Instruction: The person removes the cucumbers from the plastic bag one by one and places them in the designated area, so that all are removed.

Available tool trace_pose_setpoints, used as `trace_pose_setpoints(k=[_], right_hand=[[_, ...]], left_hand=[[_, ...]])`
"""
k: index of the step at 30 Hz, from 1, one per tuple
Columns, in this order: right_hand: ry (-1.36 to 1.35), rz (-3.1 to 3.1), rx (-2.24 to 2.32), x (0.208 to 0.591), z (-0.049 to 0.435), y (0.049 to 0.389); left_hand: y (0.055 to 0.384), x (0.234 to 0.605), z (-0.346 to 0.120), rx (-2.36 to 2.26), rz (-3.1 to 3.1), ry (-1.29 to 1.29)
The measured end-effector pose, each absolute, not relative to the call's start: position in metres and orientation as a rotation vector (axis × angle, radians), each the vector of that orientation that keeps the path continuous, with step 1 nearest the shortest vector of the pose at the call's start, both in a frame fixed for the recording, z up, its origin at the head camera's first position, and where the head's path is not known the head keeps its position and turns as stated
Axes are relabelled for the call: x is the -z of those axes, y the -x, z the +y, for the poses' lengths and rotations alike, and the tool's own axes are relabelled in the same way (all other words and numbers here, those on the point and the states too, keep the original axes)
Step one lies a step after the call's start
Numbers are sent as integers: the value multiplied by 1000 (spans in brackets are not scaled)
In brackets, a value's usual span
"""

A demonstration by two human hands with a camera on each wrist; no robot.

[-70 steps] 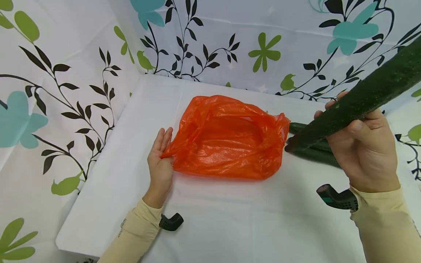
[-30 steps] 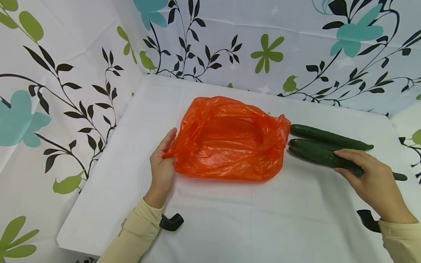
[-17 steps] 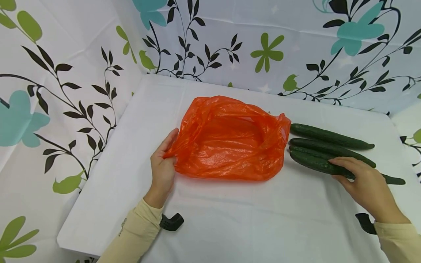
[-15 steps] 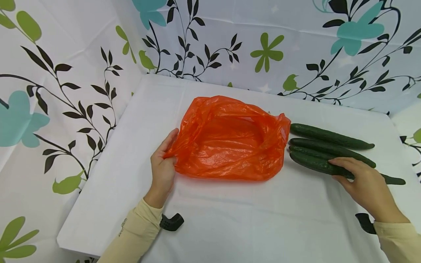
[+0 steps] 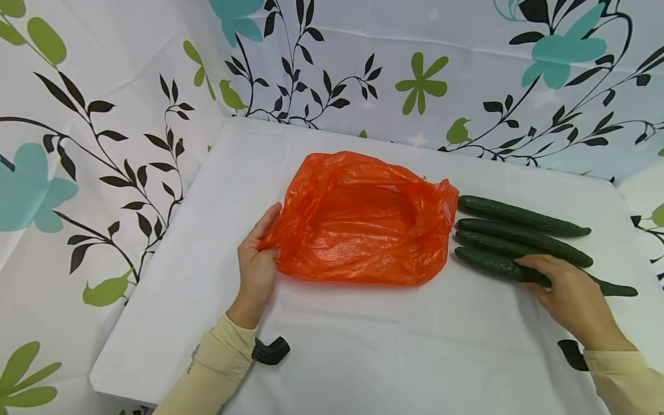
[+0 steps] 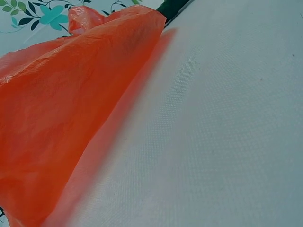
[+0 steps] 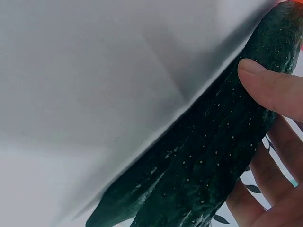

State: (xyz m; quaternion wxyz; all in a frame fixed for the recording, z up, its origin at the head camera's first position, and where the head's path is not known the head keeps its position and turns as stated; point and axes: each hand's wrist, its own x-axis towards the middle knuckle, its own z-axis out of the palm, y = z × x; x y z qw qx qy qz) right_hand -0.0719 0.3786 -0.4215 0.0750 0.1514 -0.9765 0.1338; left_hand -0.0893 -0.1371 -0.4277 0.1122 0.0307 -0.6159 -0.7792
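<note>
My left hand point(image 5: 257, 271) pinches the left side of an orange-red plastic bag point(image 5: 358, 242), whose mouth gapes toward me. The bag's crumpled wall point(image 6: 80, 94) fills the left of the left wrist view, where the hand itself is out of sight. To the bag's right, my right hand point(image 5: 573, 297) grips the nearest dark green cucumber point(image 5: 487, 263), low at the table. The right wrist view has the thumb on one side of this cucumber point(image 7: 208, 146) and the fingers on the other. Just behind it lie a third cucumber point(image 5: 490, 243), a second point(image 5: 524, 234) and the farthest one point(image 5: 524, 216).
A white-covered table point(image 5: 363, 351) carries everything. Behind it and to the left hangs a white curtain point(image 5: 332, 52) printed with leaves and flowers. A black device sits at the left wrist point(image 5: 271, 350), another at the right wrist point(image 5: 573, 354).
My right hand first held a cucumber up in the air, then brought it down beside the others. Since then it has slid slightly toward me, apart from the row. The left hand stays on the bag.
</note>
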Motion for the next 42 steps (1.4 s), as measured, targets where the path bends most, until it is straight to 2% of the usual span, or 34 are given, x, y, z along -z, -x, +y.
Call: trace_pose_setpoints(k=[37, 42], right_hand=[[-404, -2943, -387, 432, 377, 72], [-375, -2954, -393, 430, 375, 72]], left_hand=[[90, 425, -134, 2293, -1833, -107], [88, 421, -135, 2271, -1847, -24]])
